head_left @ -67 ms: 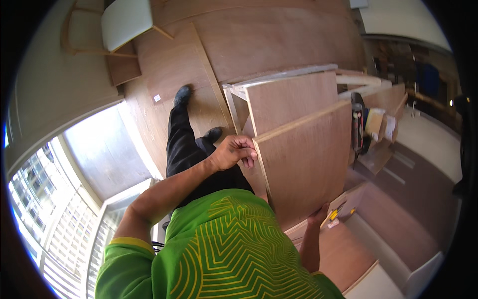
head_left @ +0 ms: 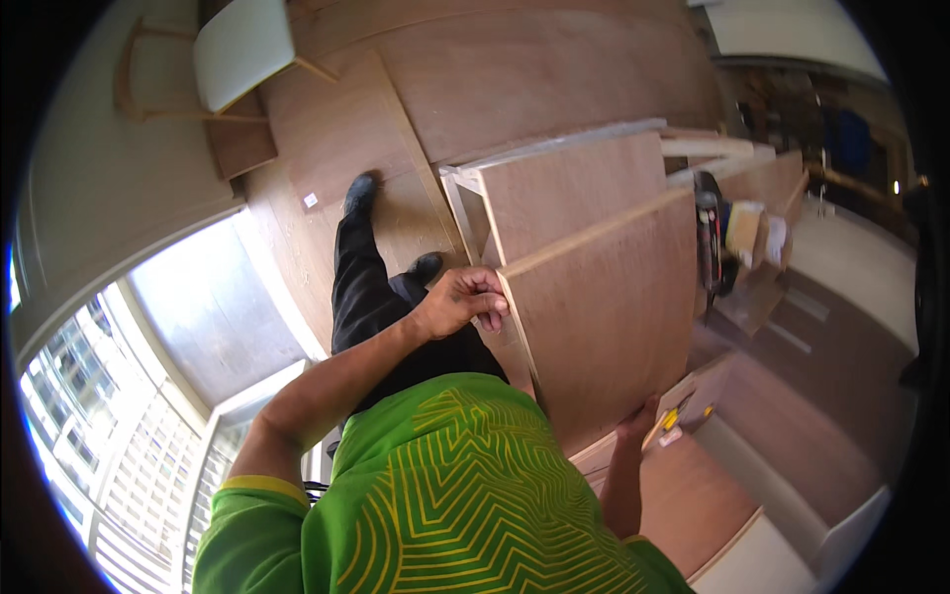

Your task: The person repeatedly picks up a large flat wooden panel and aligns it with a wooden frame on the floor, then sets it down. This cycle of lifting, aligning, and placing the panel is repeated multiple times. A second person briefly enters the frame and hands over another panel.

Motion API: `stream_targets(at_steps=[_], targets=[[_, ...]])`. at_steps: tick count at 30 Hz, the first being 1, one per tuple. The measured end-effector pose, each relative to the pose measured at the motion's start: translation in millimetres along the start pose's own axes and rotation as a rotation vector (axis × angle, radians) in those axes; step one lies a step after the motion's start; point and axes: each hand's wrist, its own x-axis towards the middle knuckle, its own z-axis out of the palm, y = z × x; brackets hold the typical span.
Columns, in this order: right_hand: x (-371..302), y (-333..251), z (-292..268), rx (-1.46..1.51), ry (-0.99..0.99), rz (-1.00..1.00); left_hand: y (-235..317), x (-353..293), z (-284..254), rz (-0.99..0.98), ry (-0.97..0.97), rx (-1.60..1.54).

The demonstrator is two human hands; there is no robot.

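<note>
A: What has just changed in front of you?

B: Very little; your plywood panel (head_left: 606,322) sits slightly differently in the view, but the white-seated chair (head_left: 245,51) and the yellow-handled item (head_left: 671,418) have shifted as well; so I judge that mostly your head has turned, and not the panel inside your hold.

A: And how do your hands stand?

B: Your left hand (head_left: 460,302) is closed with bent fingers on the panel's left edge, just below its corner; your right hand (head_left: 641,414) is at the lower right edge; its fingers are mostly hidden, therefore I cannot tell if they are clamped or only supporting.

A: Where is the panel exactly?

B: It is before your body, toward your right side; in the view it overlaps a second plywood panel (head_left: 579,188) behind it; whether these two are touching, I cannot tell; the black-and-red tool (head_left: 708,233) is just beside its far right corner.

A: What does this mean for your work?

B: In my judgement, the handling of the panel has not advanced noticeably; your left hold looks unchanged.
</note>
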Motion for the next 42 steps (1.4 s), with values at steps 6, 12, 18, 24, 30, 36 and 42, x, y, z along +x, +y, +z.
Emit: stream_targets(at_steps=[6,12,18,24,30,36,42], targets=[[-3.2,4.8,17.5,0.034,-0.024,-0.146,13.0,-21.0,32.3,-0.046,0.083,0.088],[9.2,13.4,32.4,0.111,0.066,-0.308,18.7,-12.8,41.8,0.013,0.244,0.332],[-25.3,47.9,26.3,0.028,0.260,-0.232,25.2,-1.9,29.8,-0.002,0.210,0.416],[-146.9,133.1,66.8,0.059,0.335,-0.346,32.2,3.4,30.2,-0.110,0.168,0.431],[-172.4,178.8,127.6,-0.086,0.489,-0.775,36.5,11.0,27.0,-0.169,0.095,0.421],[-166.6,170.4,126.8,-0.244,0.710,-0.730,36.3,19.6,21.3,-0.180,0.053,0.418],[-164.3,180.0,121.6,-0.273,0.771,-0.635,35.2,22.3,19.3,-0.182,0.066,0.434]])
